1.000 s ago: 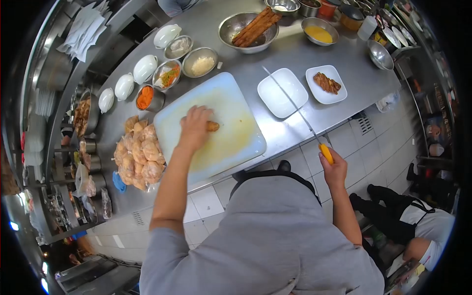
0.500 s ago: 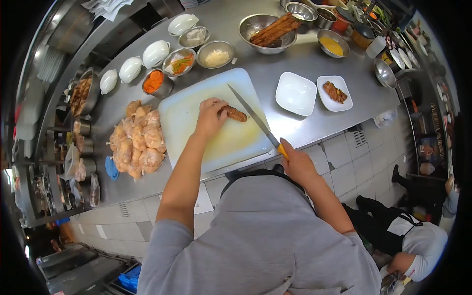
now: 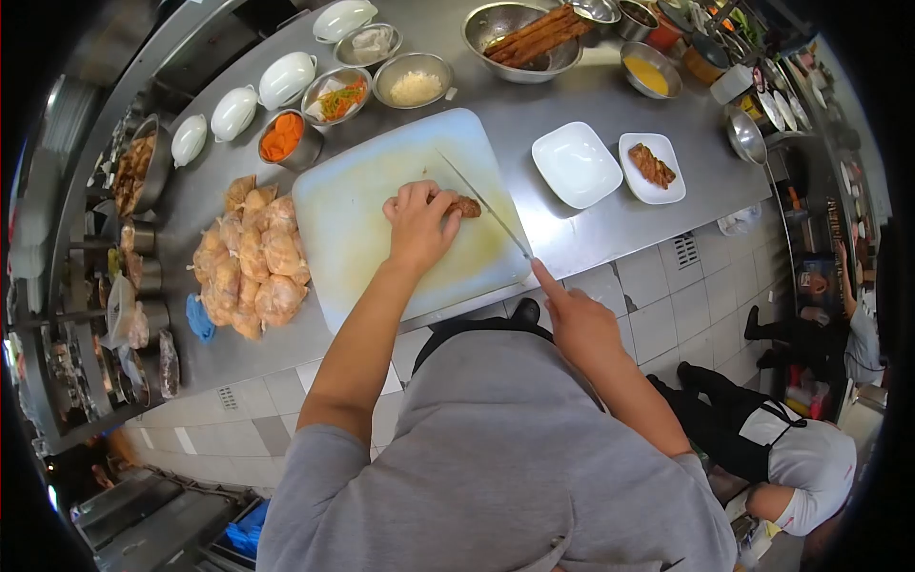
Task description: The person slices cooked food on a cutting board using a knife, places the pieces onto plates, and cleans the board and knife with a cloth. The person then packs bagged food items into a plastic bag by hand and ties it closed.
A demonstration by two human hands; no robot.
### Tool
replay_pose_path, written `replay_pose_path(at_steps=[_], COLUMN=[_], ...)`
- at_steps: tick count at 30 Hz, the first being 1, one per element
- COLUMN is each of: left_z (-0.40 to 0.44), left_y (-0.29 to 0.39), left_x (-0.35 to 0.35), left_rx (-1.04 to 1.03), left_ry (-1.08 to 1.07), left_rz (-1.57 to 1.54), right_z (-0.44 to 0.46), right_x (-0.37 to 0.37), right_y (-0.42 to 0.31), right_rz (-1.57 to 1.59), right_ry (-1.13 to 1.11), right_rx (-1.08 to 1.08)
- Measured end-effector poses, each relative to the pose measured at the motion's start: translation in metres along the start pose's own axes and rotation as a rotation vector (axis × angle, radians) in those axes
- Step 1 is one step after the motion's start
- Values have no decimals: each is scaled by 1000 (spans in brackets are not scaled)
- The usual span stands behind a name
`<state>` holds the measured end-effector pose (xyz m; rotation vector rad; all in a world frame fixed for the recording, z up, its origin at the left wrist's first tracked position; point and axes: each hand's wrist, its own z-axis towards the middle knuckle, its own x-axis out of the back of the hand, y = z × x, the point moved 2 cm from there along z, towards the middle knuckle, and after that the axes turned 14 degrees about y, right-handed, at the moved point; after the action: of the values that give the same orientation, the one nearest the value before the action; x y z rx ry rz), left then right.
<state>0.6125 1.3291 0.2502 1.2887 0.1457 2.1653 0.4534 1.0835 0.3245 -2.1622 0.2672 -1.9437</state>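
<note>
- Left hand (image 3: 421, 221): fingers bent and close together over a brown meat piece (image 3: 465, 207), pressing it onto the board; thumb side on the meat, part of the piece covered.
- Meat piece: on the cutting board (image 3: 353, 219), sticking out to the right from under left hand.
- Right hand (image 3: 583, 322): closed round the grip of a long knife (image 3: 486, 203), index finger stretched toward the blade; handle mostly hidden by the hand.
- Knife: blade runs from right hand up and left over the board, passing just right of left hand, by the exposed end of the meat; can't tell if blade touches it.
- Board: under left hand, on the metal table (image 3: 515, 105).
- Left of left hand: heap of clear bags with pale orange contents (image 3: 253, 257), beside the board; small blue item (image 3: 199, 319) next to it.
- Beyond left hand, to the left: metal pot (image 3: 307, 153) of orange slices, near the board's far corner.
- Beyond left hand, straight ahead: metal bowl (image 3: 419, 63) of pale chopped bits.
- Beyond right hand: white square dish (image 3: 577, 165); just right of it, smaller white dish (image 3: 662, 195) with brown sliced meat (image 3: 650, 166).
- Well right of right hand: another person (image 3: 810, 467), white top, dark trousers.
</note>
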Motion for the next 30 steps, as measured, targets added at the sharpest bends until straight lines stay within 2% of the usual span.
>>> replay_pose_path(at_steps=[3, 6, 9, 13, 16, 18, 22, 25, 27, 30], left_z=[0, 0, 1, 1, 5, 9, 7, 10, 10, 12], left_y=[-6, -9, -13, -12, -12, -14, -27, -30, -31, -33], left_x=[-8, -9, -10, -10, -8, -8, -7, -8, -8, -8], left_rx=[27, 46, 56, 57, 52, 91, 154, 103, 84, 73], left_ry=[-7, -10, -25, -64, -68, 12, 3, -50, -20, -21], left_rz=[-52, -69, -92, -68, -70, -138, -141, -102, -108, -129], right_z=[-22, -33, -18, 65, 96, 87, 33, -3, -3, 25], right_x=[46, 57, 34, -61, -57, -33, 20, 54, 49, -2], right_y=[-3, 0, 1, -11, -25, -27, -13, -1, 0, -5], right_rz=[-16, -48, -47, 80, 123, 96, 27, -3, -25, 86], right_ry=[-115, -202, -156, -82, -61, -86, -150, -237, -296, -215], right_rx=[-37, -47, 20, 43, 75, 47, 20, 9, -8, -5])
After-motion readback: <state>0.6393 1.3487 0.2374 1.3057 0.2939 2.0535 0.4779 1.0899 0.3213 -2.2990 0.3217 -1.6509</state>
